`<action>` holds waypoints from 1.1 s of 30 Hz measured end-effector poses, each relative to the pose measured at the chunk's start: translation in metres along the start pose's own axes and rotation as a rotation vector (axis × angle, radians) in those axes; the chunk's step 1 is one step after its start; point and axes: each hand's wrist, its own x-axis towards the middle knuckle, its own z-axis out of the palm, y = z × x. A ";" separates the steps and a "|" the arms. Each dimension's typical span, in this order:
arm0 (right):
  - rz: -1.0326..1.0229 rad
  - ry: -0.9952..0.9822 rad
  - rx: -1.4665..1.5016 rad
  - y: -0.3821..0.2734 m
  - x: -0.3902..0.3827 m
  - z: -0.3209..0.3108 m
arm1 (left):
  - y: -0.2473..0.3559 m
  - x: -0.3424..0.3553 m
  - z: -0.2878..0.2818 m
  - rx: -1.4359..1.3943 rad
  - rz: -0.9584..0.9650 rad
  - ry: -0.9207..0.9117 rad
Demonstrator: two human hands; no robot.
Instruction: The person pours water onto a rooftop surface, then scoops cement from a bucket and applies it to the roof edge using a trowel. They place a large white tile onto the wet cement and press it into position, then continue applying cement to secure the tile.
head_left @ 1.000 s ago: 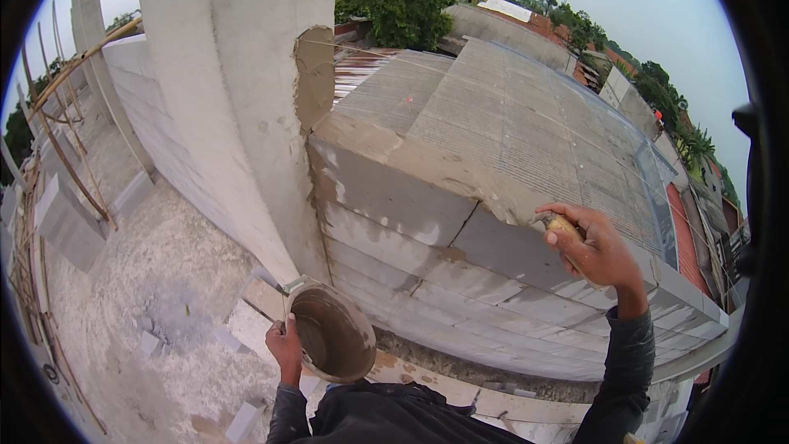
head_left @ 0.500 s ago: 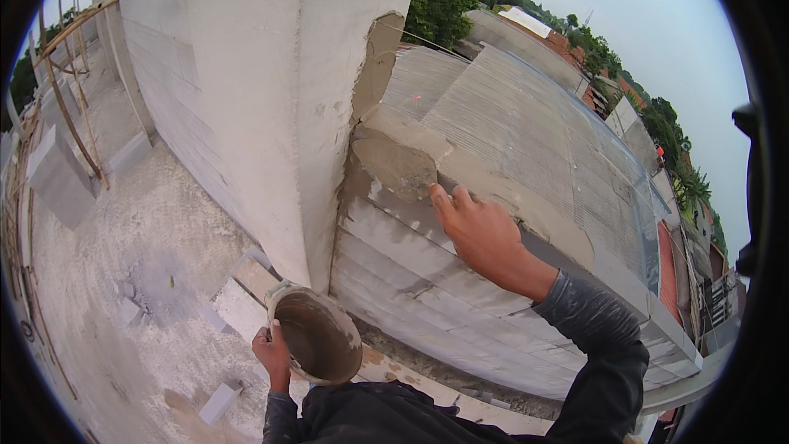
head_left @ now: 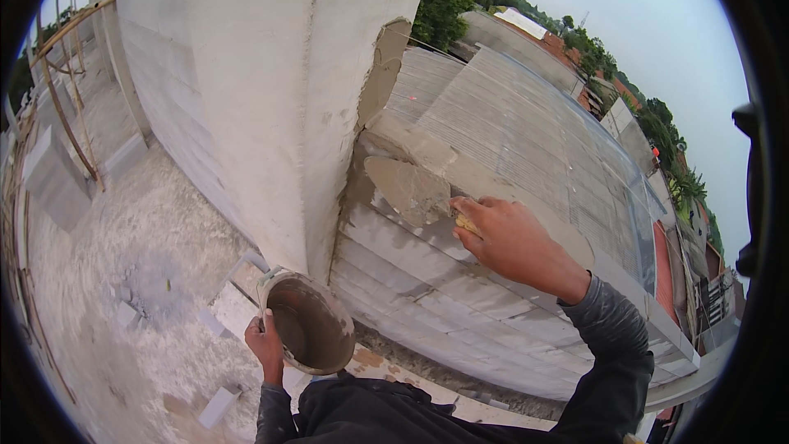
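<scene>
A wall of light-grey rectangular blocks [head_left: 460, 312], meeting a tall pale concrete column [head_left: 255, 74], bears a strip of grey-brown mortar [head_left: 486, 179] along its top. Lower left, a round, mortar-stained bucket [head_left: 330, 304] has its edge gripped by my left hand [head_left: 265, 344]. Nearer the mortar, a leaf-shaped, mortar-smeared trowel [head_left: 407, 189] points left from my right hand [head_left: 522, 242], whose fingers curl round its handle, its long axis running toward the column over the wall's near top edge

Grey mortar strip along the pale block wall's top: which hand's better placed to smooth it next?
Right, I'd judge: the right hand holds the mortar-smeared trowel close to the grey mortar strip. The left hand is farther away, holding the round mortar-stained bucket.
</scene>
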 end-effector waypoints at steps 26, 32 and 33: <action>0.335 0.163 0.070 0.021 -0.090 -0.028 | -0.017 0.014 -0.012 0.022 -0.040 0.032; 0.546 0.162 0.039 0.026 -0.165 -0.028 | -0.020 0.030 -0.006 0.017 -0.009 0.034; 0.564 0.176 0.031 0.026 -0.179 -0.027 | -0.020 0.032 -0.003 0.013 -0.007 0.020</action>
